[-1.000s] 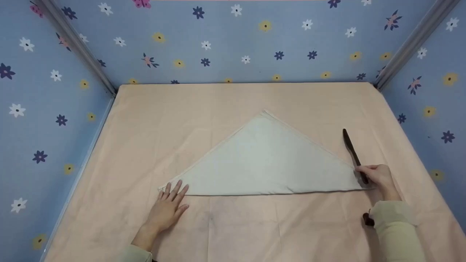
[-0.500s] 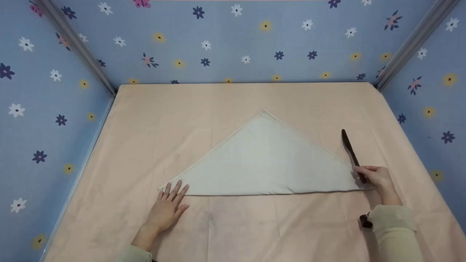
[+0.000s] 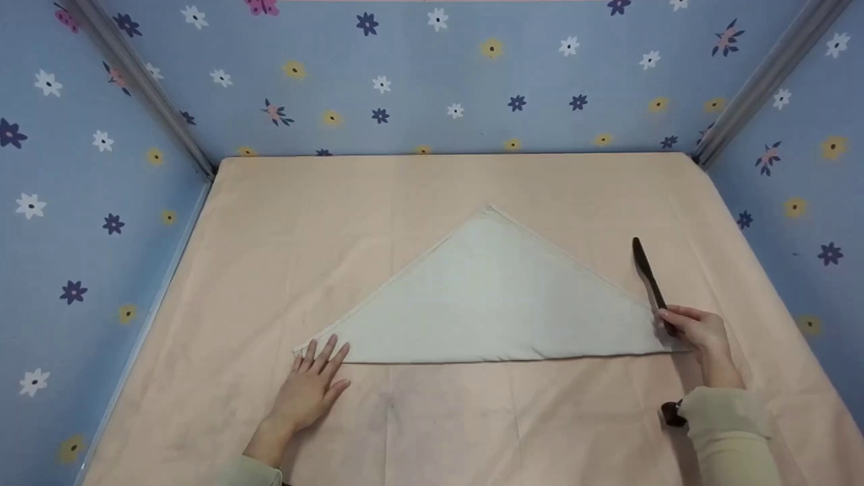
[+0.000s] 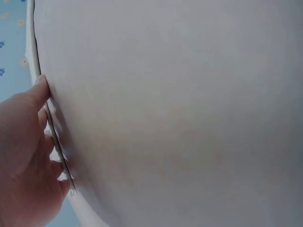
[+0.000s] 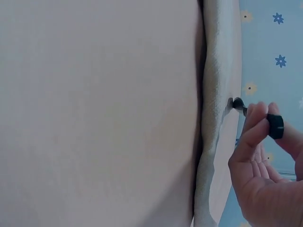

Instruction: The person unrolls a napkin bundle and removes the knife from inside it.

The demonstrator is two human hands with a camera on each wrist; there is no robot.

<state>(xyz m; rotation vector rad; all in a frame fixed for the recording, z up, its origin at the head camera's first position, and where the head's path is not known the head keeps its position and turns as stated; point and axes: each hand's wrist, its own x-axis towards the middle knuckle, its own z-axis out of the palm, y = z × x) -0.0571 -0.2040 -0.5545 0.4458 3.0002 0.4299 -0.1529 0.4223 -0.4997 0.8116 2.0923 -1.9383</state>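
A pale cloth [image 3: 486, 297], folded into a triangle, lies on the table with its point towards the back. My left hand [image 3: 304, 398] rests on the cloth's left corner, fingers spread and straight; the left wrist view shows the fingertips [image 4: 41, 85] at its folded edge. Over the right corner, my right hand [image 3: 705, 337] pinches a dark table knife [image 3: 649, 273] near its handle end. The blade points away to the back left. In the right wrist view the handle's end [image 5: 276, 126] sticks out between thumb and fingers.
A peach tablecloth [image 3: 445, 425] with faint creases covers the table. Blue flowered panels [image 3: 432, 81] stand at the back and both sides, with grey metal posts [image 3: 145, 88] at the corners. A dark object [image 3: 673, 414] sits at the right cuff.
My right hand and the knife have shifted slightly to the left, with the sleeve a little nearer the front. The left hand and the cloth have stayed in place.
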